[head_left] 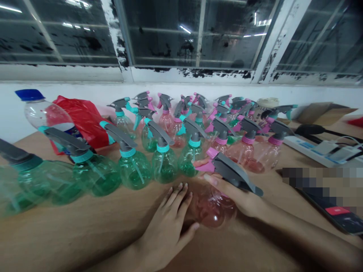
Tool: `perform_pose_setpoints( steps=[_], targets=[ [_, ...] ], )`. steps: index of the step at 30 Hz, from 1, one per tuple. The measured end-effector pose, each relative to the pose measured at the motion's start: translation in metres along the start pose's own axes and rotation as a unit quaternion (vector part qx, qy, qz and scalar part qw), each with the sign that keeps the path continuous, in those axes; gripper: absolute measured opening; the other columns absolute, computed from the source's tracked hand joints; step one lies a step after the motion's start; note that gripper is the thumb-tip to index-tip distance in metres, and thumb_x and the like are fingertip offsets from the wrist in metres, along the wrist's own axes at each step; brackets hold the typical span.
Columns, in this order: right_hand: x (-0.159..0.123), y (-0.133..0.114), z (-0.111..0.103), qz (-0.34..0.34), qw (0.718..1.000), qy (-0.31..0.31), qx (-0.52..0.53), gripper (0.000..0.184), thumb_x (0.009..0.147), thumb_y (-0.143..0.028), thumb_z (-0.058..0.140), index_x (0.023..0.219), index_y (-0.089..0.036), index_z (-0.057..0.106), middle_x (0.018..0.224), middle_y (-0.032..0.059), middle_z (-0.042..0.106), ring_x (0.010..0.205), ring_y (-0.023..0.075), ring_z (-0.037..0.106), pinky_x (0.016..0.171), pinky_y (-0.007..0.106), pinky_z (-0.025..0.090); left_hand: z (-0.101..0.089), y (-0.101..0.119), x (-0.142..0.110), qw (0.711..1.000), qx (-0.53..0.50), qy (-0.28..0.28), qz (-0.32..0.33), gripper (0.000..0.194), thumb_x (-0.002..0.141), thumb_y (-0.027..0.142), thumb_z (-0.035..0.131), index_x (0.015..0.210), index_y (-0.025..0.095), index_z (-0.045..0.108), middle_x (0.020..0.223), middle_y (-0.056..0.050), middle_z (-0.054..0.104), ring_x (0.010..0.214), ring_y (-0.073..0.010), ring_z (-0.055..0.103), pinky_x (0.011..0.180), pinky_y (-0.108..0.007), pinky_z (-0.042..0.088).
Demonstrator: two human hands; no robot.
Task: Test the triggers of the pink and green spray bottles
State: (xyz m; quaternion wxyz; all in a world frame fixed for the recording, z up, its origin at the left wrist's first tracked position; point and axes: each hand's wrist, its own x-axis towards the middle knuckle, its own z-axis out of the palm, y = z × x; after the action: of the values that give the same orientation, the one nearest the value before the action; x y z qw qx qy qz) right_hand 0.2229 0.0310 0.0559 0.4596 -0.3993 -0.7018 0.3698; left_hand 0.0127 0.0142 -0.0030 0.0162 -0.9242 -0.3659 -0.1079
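near the front edge of the surface [99, 230], holding a pink spray bottle [217, 215] with the right hand [234, 192], grip wrapped round its neck, below the grey lever. just left of it, resting the left hand [168, 223] palm down, grip wide, fingers loosely apart; cannot tell whether touching the bottle. toward the left edge, showing green spray bottles [137, 172]; by the right edge, a phone [337, 215].

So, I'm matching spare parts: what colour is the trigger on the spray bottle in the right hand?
The trigger is pink, seen best in the head view.
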Motion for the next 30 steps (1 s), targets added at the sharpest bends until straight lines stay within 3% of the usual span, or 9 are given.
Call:
perform_pose_setpoints(
  steps=[3,9,12,15,19,22,25,30],
  targets=[
    [0.001,-0.003,0.0,0.025,0.999,-0.005,0.028,0.026,0.086,-0.039,0.057,0.106,-0.024,0.062,0.071,0.0002,0.063,0.065,0.0176,0.061,0.062,0.032,0.054,0.0,0.0,0.0,1.0,-0.002,0.001,-0.001,0.058,0.093,0.045,0.049,0.136,0.007,0.041,0.144,-0.017,0.036,0.133,-0.0314,0.033,0.104,-0.051,0.035],
    [0.005,-0.01,0.0,-0.001,0.999,-0.018,0.052,0.028,0.083,-0.042,0.059,0.102,-0.023,0.061,0.087,0.003,0.065,0.078,0.0194,0.063,0.071,0.033,0.052,0.001,0.0,0.0,1.0,-0.008,0.002,-0.002,0.058,0.093,0.044,0.05,0.136,0.007,0.042,0.144,-0.017,0.036,0.133,-0.0315,0.033,0.104,-0.05,0.035],
    [0.008,-0.012,-0.002,-0.016,1.0,-0.001,-0.001,0.02,0.085,-0.042,0.057,0.084,-0.022,0.061,0.076,0.0005,0.061,0.069,0.0163,0.059,0.064,0.03,0.048,0.001,0.0,0.0,1.0,-0.008,0.004,-0.002,0.058,0.093,0.045,0.049,0.137,0.007,0.041,0.145,-0.017,0.036,0.133,-0.0308,0.033,0.105,-0.049,0.034],
    [0.008,-0.012,-0.004,-0.034,0.999,-0.004,-0.037,0.026,0.087,-0.041,0.054,0.07,-0.022,0.056,0.064,-0.0021,0.054,0.059,0.0132,0.053,0.057,0.028,0.044,0.001,-0.001,0.0,1.0,-0.003,0.005,0.001,0.058,0.094,0.045,0.048,0.137,0.007,0.04,0.145,-0.017,0.036,0.133,-0.0304,0.033,0.104,-0.05,0.034],
    [0.006,-0.009,-0.004,-0.017,1.0,0.005,-0.014,0.015,0.088,-0.035,0.054,0.09,-0.023,0.061,0.074,-0.0005,0.057,0.067,0.0152,0.055,0.064,0.03,0.047,0.001,-0.001,0.0,1.0,-0.012,0.007,-0.002,0.058,0.094,0.046,0.048,0.136,0.007,0.041,0.145,-0.017,0.036,0.133,-0.03,0.032,0.105,-0.049,0.034],
    [0.004,-0.006,-0.002,-0.014,1.0,0.006,0.001,0.023,0.087,-0.03,0.056,0.109,-0.026,0.061,0.084,0.0006,0.059,0.074,0.0166,0.056,0.073,0.033,0.047,0.001,0.0,-0.001,1.0,-0.015,0.012,-0.002,0.057,0.093,0.045,0.049,0.135,0.008,0.042,0.144,-0.017,0.037,0.133,-0.03,0.033,0.106,-0.049,0.033],
    [0.004,-0.004,-0.001,-0.012,1.0,0.0,0.009,0.028,0.088,-0.029,0.055,0.115,-0.027,0.06,0.094,0.0019,0.061,0.081,0.018,0.057,0.08,0.035,0.047,0.002,0.0,-0.001,1.0,-0.018,0.02,-0.001,0.056,0.093,0.044,0.048,0.136,0.008,0.041,0.144,-0.016,0.037,0.133,-0.0299,0.033,0.106,-0.049,0.033],
    [0.004,-0.005,-0.002,-0.009,1.0,0.003,-0.006,0.028,0.089,-0.031,0.053,0.116,-0.029,0.06,0.091,0.0012,0.062,0.077,0.0175,0.058,0.077,0.034,0.048,0.002,-0.001,-0.001,1.0,-0.02,0.019,-0.001,0.057,0.093,0.044,0.049,0.136,0.008,0.041,0.144,-0.016,0.037,0.133,-0.0301,0.032,0.106,-0.049,0.033]
  ],
)
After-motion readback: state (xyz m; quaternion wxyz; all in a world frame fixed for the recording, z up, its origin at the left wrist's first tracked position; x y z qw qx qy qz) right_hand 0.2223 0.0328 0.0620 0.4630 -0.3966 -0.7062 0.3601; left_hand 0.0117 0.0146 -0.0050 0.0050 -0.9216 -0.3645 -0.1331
